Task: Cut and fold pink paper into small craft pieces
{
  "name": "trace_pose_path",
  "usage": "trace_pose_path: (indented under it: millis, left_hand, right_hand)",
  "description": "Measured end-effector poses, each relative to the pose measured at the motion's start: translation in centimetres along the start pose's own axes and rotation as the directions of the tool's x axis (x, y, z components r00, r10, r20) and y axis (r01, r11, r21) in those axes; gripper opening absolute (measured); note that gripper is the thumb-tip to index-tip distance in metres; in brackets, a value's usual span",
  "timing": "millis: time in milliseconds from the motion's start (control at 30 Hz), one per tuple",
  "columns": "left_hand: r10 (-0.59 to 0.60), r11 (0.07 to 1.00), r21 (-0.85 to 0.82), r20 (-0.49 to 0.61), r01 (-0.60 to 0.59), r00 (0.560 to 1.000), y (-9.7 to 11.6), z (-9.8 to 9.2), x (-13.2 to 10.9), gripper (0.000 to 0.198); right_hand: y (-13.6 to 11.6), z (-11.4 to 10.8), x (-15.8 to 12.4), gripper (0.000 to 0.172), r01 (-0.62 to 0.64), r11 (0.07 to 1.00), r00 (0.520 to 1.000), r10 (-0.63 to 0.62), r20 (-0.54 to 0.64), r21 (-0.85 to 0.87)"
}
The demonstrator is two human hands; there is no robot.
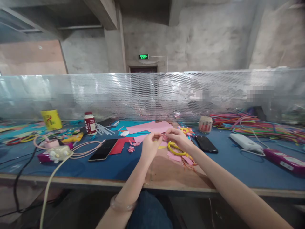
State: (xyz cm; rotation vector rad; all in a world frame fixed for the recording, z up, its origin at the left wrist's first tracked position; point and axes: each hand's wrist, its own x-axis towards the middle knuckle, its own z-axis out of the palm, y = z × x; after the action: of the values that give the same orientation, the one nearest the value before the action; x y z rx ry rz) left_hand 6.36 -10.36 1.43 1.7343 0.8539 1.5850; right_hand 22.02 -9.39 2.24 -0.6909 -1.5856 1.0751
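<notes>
My left hand [151, 145] and my right hand [179, 138] meet above a brown board [171, 176], fingertips pinched together on a small piece of pink paper [164, 137]. Most of that piece is hidden by the fingers. Just right of it lie scissors with yellow handles [172, 148], close below my right hand. Pink paper scraps [174, 157] are spread around the scissors. Behind my hands are large pink paper sheets [140, 128], and a colourful paper flower [186, 130] sits beyond my right hand. Several small folded pink pieces [131, 149] rest left of my left hand.
Phones lie at left [104, 150] and right [206, 144]. Cables and a power strip [57, 154] are at far left, another purple strip [284, 160] at right. A bottle [90, 124], a yellow can [51, 120], a jar [205, 124] and coloured strands [259, 127] stand near the perforated screen [114, 95].
</notes>
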Motion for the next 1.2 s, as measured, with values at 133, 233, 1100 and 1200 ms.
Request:
trace_pose_path:
  millis: [133,233,1100,1200]
  left_hand:
    - [-0.007,1.0,-0.017,0.0,0.007,1.0,0.1,0.0,0.0,0.008]
    - [-0.008,1.0,-0.012,0.005,0.008,1.0,-0.1,0.0,0.0,0.009]
    - [0.002,1.0,-0.01,0.009,-0.001,1.0,0.2,0.0,0.0,0.007]
    - [-0.003,1.0,-0.001,0.007,0.003,1.0,0.2,0.0,-0.1,0.007]
  right_hand:
    - [0.1,-0.1,0.0,0.012,-0.002,1.0,1.0,0.002,0.012,0.0]
    - [0.5,-0.2,0.1,0.012,0.0,1.0,1.0,0.0,0.0,-0.012]
    - [0.7,-0.3,0.2,0.017,0.012,1.0,1.0,-0.011,0.012,-0.014]
    - [0.7,-0.3,0.1,0.018,0.013,1.0,1.0,-0.013,0.014,-0.021]
